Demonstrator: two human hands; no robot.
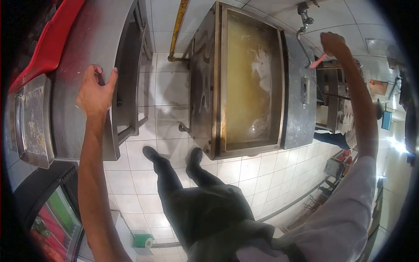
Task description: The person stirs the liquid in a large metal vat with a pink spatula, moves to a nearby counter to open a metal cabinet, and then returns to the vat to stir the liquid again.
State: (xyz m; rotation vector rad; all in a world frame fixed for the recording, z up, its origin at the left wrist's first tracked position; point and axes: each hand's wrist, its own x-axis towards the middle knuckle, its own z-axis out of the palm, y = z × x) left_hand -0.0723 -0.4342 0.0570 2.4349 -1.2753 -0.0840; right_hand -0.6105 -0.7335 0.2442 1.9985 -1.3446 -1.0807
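My left hand [95,91] rests on the steel table [72,118] near its edge, thumb and fingers apart, holding nothing. At the upper right, my right hand [334,44] is closed in a fist, raised beside a wall tap [304,19]. A slim pink strip [318,61] sticks out below the fist and overlaps the lower end of the tap's spout [302,41]; I cannot tell what it is. Between my arms stands a deep steel vat [217,87] of cloudy yellowish liquid [242,78], with white foam along one side.
A shallow metal tray [32,120] and a red plastic item [46,52] lie at the table's far left. A yellow pipe [178,28] runs down the wall behind. Steel racks [329,87] stand beyond the vat. White tiles [172,139] cover the floor under my feet.
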